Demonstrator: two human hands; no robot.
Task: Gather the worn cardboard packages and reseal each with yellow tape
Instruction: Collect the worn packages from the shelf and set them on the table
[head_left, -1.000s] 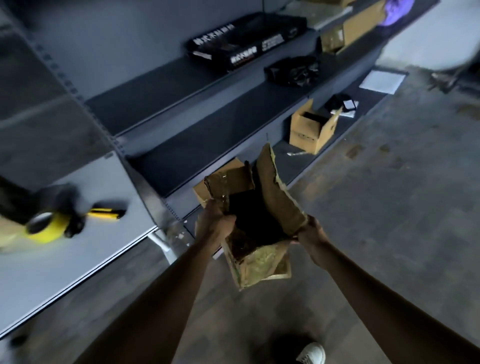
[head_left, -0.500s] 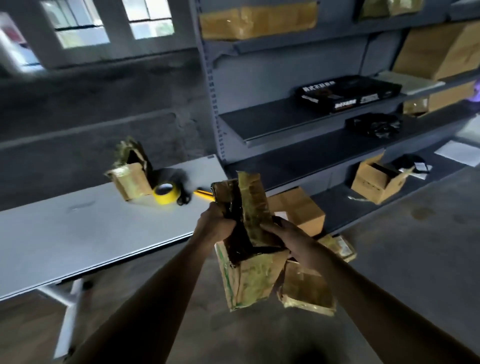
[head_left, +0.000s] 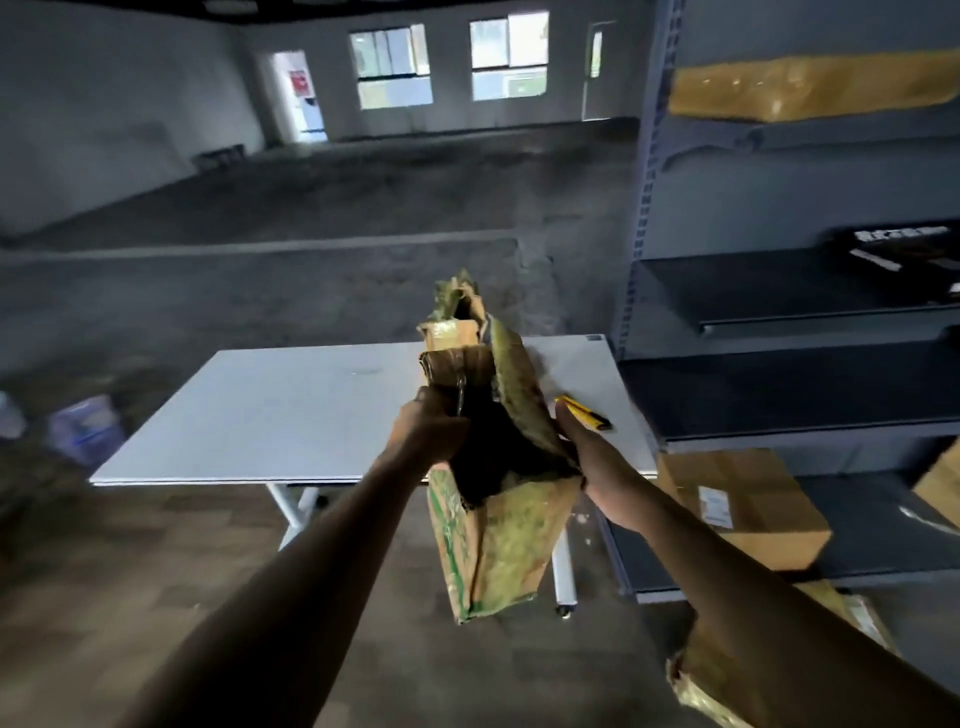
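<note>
I hold a worn, stained cardboard package (head_left: 498, 551) in the air in front of the white table (head_left: 291, 415); its top flaps stand open. My left hand (head_left: 431, 431) grips the left flap. My right hand (head_left: 587, 462) holds the right side under the tall flap. A second worn package (head_left: 452, 317) stands on the table behind the held one, mostly hidden by it. The yellow tape roll is hidden from view. Another torn package (head_left: 727, 691) lies on the floor at the lower right, under my right arm.
A yellow and black utility knife (head_left: 584, 413) lies on the table's right part. Grey metal shelving (head_left: 779, 312) rises on the right, with a cleaner cardboard box (head_left: 743, 504) on its bottom level and a wrapped parcel (head_left: 810, 85) up high. Plastic containers (head_left: 78, 426) sit left on the floor.
My view has swung left from the shelving toward the table, and I have carried the held package along, closer to the table. Both hands keep their grip.
</note>
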